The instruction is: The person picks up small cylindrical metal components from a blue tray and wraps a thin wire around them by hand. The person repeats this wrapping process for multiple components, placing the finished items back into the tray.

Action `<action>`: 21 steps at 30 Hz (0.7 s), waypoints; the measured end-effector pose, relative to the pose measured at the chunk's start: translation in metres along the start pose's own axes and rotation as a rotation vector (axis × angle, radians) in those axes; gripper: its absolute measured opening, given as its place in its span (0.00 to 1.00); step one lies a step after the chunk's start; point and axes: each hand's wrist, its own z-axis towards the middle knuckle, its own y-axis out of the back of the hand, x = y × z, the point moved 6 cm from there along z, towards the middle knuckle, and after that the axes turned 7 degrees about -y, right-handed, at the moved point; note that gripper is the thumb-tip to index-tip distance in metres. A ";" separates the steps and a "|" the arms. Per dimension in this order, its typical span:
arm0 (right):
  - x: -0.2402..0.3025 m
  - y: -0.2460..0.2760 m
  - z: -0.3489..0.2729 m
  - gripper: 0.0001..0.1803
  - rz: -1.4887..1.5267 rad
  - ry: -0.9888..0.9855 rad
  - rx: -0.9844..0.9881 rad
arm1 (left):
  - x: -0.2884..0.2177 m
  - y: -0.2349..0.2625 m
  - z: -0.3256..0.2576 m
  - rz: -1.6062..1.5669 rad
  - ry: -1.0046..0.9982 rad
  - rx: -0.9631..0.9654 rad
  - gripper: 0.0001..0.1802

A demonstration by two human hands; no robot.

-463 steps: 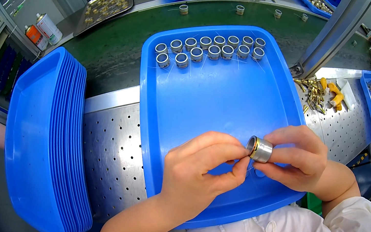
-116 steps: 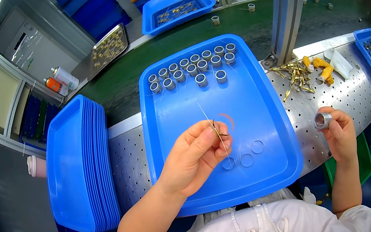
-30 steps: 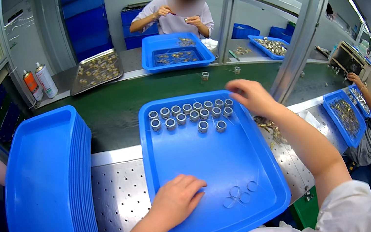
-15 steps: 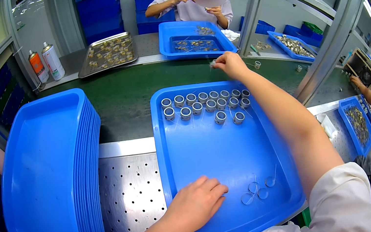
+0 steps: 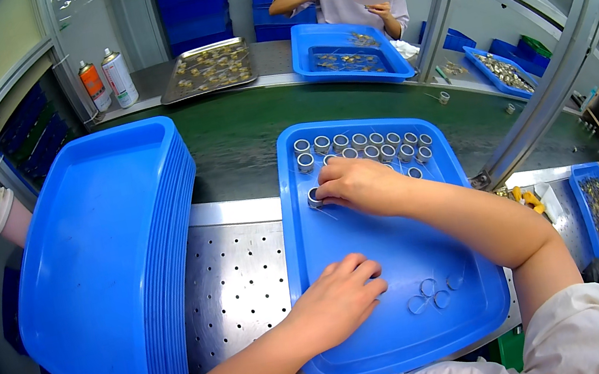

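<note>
A large blue tray lies before me. Along its far side stand rows of small silver cylinders with dark round tops and thin wires. My right hand reaches over these rows, fingers closed on one silver cylinder at the left end of the front row; its wire trails onto the tray. Part of the rows is hidden under that hand. My left hand hovers low over the tray's near left part, fingers loosely bent and apart, with nothing seen in it. Right of it lie several thin wire rings.
Stacked blue trays stand on the left of the perforated metal table. Beyond runs a green belt with a few loose cylinders. Across it a person works over a blue tray, near a metal tray and two spray cans.
My right hand has come back from the belt's far side to the left part of the tray, where it now grips a cylinder. The whole view has shifted. My left hand stays about where it was.
</note>
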 end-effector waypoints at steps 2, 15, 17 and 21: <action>-0.001 -0.005 0.007 0.07 -0.076 -0.006 0.027 | 0.001 -0.002 0.001 0.008 -0.002 0.002 0.11; -0.039 0.053 -0.019 0.06 -0.062 -0.339 -0.014 | -0.001 -0.002 -0.001 0.005 0.007 0.016 0.12; -0.048 0.058 -0.034 0.07 -0.106 -0.440 0.108 | 0.000 -0.001 -0.001 0.006 0.018 0.030 0.12; -0.050 0.048 -0.054 0.07 -0.169 -0.436 0.132 | -0.001 -0.001 0.001 0.008 0.000 0.015 0.12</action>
